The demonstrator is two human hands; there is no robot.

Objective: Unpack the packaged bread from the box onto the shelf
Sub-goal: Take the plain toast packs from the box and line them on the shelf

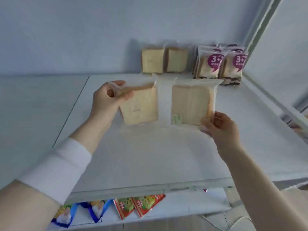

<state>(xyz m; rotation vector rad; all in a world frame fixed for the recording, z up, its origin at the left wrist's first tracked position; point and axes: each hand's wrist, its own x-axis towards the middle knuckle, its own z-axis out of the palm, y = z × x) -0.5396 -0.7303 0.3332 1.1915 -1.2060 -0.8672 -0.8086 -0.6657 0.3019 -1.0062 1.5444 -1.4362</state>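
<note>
From the head camera I see my left hand [108, 99] pinching the top corner of one clear-wrapped bread pack [141, 107]. My right hand [220, 127] grips the lower corner of a second bread pack [191, 105], and both packs stand upright over the middle of the white shelf [150, 155], seemingly just clear of it, though blur leaves that unsure. At the shelf's back stand two plain packs [164, 60], with purple-labelled packs [220, 64] in its back right corner.

The scene is being viewed through one wide-angle head-worn camera, which is being pointed forward and down, close over the shelf [150, 155].
</note>
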